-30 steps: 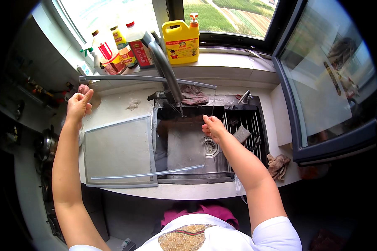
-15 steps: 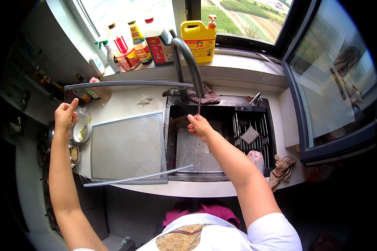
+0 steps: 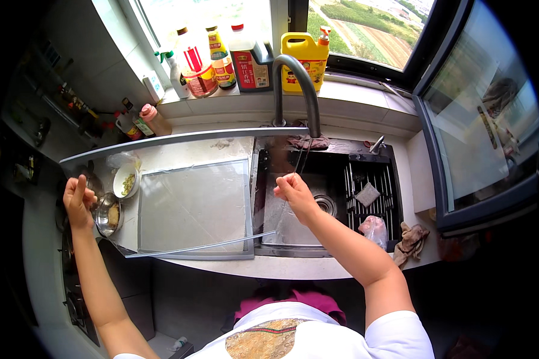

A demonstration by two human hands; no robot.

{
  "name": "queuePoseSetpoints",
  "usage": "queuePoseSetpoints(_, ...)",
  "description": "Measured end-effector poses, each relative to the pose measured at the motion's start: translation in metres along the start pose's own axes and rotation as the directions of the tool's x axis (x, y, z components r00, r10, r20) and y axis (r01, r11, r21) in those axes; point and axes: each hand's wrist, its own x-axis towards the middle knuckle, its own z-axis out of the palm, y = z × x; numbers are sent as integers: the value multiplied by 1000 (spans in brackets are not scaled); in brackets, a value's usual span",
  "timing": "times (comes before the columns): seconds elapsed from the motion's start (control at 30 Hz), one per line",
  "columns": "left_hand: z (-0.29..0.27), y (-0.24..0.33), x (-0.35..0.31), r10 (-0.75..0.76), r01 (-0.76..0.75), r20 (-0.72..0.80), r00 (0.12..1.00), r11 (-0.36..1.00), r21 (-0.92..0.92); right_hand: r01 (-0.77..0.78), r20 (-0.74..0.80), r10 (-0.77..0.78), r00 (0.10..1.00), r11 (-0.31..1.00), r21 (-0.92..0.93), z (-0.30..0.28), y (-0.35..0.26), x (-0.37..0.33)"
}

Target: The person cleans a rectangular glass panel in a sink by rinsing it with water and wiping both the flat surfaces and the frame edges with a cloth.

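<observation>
Between my two hands is a clear glass shelf panel with grey trim strips [image 3: 185, 139] along its far and near edges. It is tilted, raised above the counter and the left part of the black sink [image 3: 332, 164]. My left hand [image 3: 79, 200] is closed on its left edge, thumb up. My right hand [image 3: 296, 194] grips the right edge over the sink. Under the curved faucet [image 3: 297, 69], a thin stream of water runs by the panel's right edge. A second grey-rimmed glass panel [image 3: 194, 209] lies flat on the counter below the held one.
Several bottles and a yellow jug [image 3: 303, 60] line the windowsill. A white bowl [image 3: 126, 181] and a metal bowl [image 3: 108, 214] stand at left. The sink's right side has a rack holding a pale sponge [image 3: 367, 194], with a rag [image 3: 411, 242] beside it. An open window sash [image 3: 485, 119] juts in at right.
The held panel's left end has swung nearer and left with my left hand, so the panel slants more. My right hand keeps its grip over the sink, and the drain now shows beside it.
</observation>
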Motion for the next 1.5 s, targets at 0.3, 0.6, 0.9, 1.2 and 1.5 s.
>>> queuePoseSetpoints(0.3, 22, 28, -40, 368, -346, 90, 925, 918, -193, -52, -73, 64, 995, 986, 161, -36, -2, -69)
queuePoseSetpoints(0.6, 136, 51, -88, 700, -611, 273, 660, 712, -347, -172, 99, 264, 959, 271, 947, -106, -11, -105)
queuePoseSetpoints(0.9, 151, 14, -83, 671, -526, 460, 581, 741, -417, -112, 108, 43, 993, 126, 986, -134, -2, -147)
queuePoseSetpoints(1.2, 156, -73, -148, -30, 195, 331, 943, 856, -478, 17, -23, 18, 1000, 291, 957, -141, -30, -162)
queuePoseSetpoints(1.5, 153, -107, -189, 33, 547, 550, 835, 65, -835, 67, -79, -1, 997, 535, 842, -142, -30, -167)
